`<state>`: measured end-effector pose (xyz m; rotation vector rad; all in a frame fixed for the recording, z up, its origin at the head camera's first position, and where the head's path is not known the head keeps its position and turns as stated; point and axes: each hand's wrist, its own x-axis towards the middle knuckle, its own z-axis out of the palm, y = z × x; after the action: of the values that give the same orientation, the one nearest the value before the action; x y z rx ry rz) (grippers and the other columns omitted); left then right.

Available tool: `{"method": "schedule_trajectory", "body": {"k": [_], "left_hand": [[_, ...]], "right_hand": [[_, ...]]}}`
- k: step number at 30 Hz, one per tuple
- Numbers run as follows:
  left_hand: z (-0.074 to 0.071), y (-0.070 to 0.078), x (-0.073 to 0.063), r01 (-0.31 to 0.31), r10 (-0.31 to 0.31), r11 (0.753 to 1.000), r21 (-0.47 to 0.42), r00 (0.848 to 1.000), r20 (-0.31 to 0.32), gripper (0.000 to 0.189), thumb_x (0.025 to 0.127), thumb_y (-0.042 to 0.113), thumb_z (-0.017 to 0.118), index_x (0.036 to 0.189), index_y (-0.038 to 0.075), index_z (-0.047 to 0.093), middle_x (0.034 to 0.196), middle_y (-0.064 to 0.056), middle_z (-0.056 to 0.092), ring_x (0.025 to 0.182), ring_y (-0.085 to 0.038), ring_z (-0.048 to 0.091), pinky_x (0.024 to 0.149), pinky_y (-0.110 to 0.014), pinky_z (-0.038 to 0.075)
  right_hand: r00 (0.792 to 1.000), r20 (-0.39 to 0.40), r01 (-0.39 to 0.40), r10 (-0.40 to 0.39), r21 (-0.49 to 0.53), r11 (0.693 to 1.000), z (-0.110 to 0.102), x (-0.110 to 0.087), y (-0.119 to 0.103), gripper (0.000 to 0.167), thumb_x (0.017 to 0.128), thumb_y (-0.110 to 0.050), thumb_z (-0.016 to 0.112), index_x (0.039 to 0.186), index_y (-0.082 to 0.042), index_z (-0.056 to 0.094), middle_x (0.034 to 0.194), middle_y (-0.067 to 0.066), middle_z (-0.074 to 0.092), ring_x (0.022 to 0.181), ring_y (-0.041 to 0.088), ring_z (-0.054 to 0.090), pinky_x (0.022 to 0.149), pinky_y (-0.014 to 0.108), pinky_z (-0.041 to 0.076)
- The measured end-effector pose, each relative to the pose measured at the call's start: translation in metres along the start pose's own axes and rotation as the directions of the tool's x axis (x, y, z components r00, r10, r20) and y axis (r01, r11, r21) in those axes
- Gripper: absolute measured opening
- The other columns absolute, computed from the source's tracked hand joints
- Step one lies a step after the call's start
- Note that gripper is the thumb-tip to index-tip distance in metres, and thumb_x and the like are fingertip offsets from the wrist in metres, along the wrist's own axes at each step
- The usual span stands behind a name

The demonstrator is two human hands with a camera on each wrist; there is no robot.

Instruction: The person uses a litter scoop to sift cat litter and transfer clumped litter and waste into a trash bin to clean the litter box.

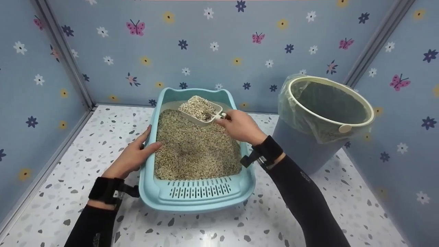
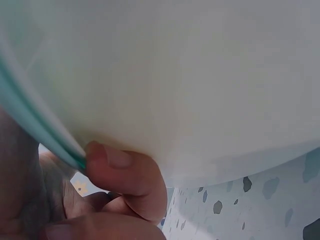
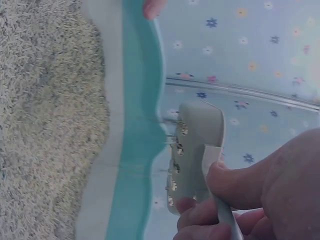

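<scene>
My right hand grips the handle of a white litter scoop, heaped with pale, grainy litter, over the far end of a blue litter box. In the right wrist view the thumb presses along the handle of the scoop, and grains sit in its slots. My left hand holds the box's left rim, thumb over the top. Seen from the left wrist, curled fingers hook under the rim against the pale outer wall. Litter fills the box.
A blue-grey bin with a cream ring and a translucent liner stands right of the box, beyond my right forearm. Flower-patterned panels enclose the back and both sides. The box rests on a white speckled surface.
</scene>
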<state>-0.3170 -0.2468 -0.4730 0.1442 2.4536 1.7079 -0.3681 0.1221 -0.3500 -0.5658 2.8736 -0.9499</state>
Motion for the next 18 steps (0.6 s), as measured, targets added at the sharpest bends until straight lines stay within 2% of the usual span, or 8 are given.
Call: {"method": "schedule_trajectory", "body": {"k": [6, 10, 15, 18], "left_hand": [[-0.001, 0.0, 0.001, 0.001, -0.001, 1.0, 0.002, 1.0, -0.003, 0.092, 0.112, 0.052, 0.065, 0.179, 0.04, 0.004, 0.121, -0.034, 0.066, 0.082, -0.029, 0.077, 0.063, -0.04, 0.066], [-0.002, -0.001, 0.001, -0.012, 0.012, 1.0, -0.011, 1.0, 0.011, 0.092, 0.112, 0.052, 0.065, 0.179, 0.04, 0.003, 0.124, -0.035, 0.065, 0.082, -0.028, 0.076, 0.062, -0.039, 0.065], [-0.002, -0.001, 0.001, -0.019, 0.019, 1.0, -0.018, 1.0, 0.022, 0.092, 0.113, 0.052, 0.065, 0.178, 0.041, 0.002, 0.139, -0.038, 0.058, 0.089, -0.033, 0.077, 0.067, -0.041, 0.066], [-0.002, -0.001, 0.001, -0.018, 0.018, 1.0, -0.014, 1.0, 0.012, 0.092, 0.112, 0.051, 0.065, 0.178, 0.041, 0.003, 0.135, -0.038, 0.06, 0.088, -0.033, 0.078, 0.066, -0.041, 0.067]], "right_hand": [[0.998, -0.056, 0.009, -0.008, 0.002, 1.0, -0.007, -0.024, 0.01, 0.035, 0.114, -0.037, 0.067, 0.086, -0.016, 0.061, 0.073, -0.004, 0.047, 0.062, 0.016, 0.044, 0.06, 0.036, 0.041], [0.997, -0.082, 0.001, 0.0, 0.006, 1.0, -0.006, -0.04, 0.019, 0.033, 0.113, -0.037, 0.067, 0.089, -0.015, 0.065, 0.075, -0.002, 0.05, 0.065, 0.018, 0.048, 0.062, 0.037, 0.043], [0.997, -0.072, -0.035, 0.037, 0.031, 0.999, -0.003, -0.056, 0.027, 0.035, 0.112, -0.039, 0.068, 0.087, -0.015, 0.064, 0.076, -0.001, 0.051, 0.066, 0.019, 0.049, 0.063, 0.039, 0.046], [0.997, -0.061, -0.047, 0.049, 0.037, 0.998, -0.002, -0.061, 0.029, 0.034, 0.112, -0.038, 0.069, 0.087, -0.016, 0.063, 0.076, -0.001, 0.053, 0.066, 0.019, 0.051, 0.063, 0.04, 0.049]]}}
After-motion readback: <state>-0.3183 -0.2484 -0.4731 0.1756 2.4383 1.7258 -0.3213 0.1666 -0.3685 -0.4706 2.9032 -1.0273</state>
